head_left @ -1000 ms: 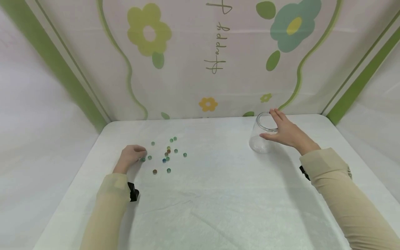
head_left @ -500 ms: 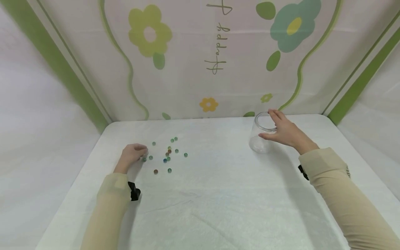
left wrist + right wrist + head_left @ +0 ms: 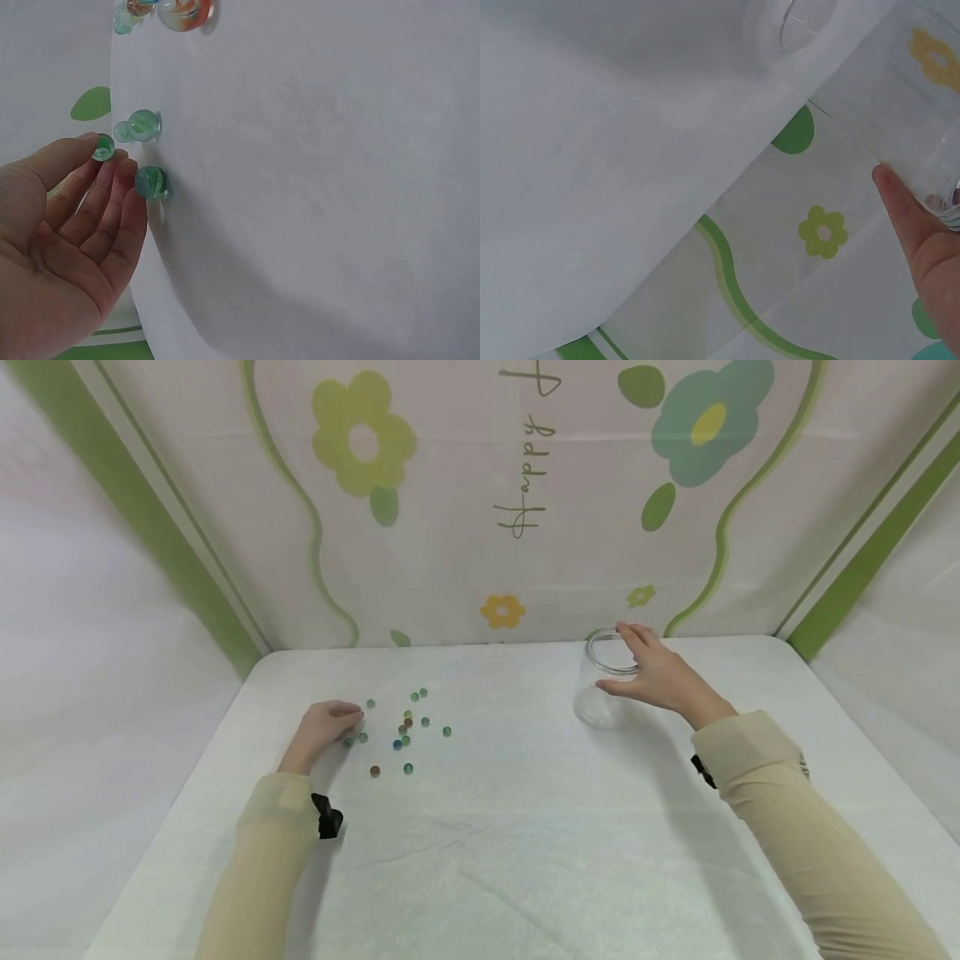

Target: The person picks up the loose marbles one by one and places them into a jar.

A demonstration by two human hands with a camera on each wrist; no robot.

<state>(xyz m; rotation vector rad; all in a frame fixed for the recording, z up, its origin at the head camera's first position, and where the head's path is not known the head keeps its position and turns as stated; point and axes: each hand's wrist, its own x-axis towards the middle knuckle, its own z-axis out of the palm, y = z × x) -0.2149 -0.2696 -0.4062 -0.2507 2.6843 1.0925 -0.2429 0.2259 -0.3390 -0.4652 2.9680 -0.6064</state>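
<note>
Between thumb and fingertips, my left hand [image 3: 321,733] pinches a clear green marble [image 3: 103,148], which shows in the left wrist view. Just beside those fingers another green marble [image 3: 152,182] lies on the table, with more green ones behind it. My right hand [image 3: 663,681] grips a clear glass jar [image 3: 595,702] near its thick rim, fingers at the far side and thumb at the near side. The jar looks upright, its mouth up, and no marbles show inside. In the right wrist view a finger lies along the jar's wall [image 3: 907,97].
Several marbles are scattered right of my left hand, among them a blue marble [image 3: 397,745], a brown-orange marble [image 3: 375,771] and a green marble [image 3: 447,732]. A white cloth covers the table [image 3: 495,843]. Behind its far edge hangs a flower-printed curtain [image 3: 442,527].
My right hand has shifted left along the far side of the table together with the jar. My left hand has moved slightly right and away from me; the loose marbles stay put.
</note>
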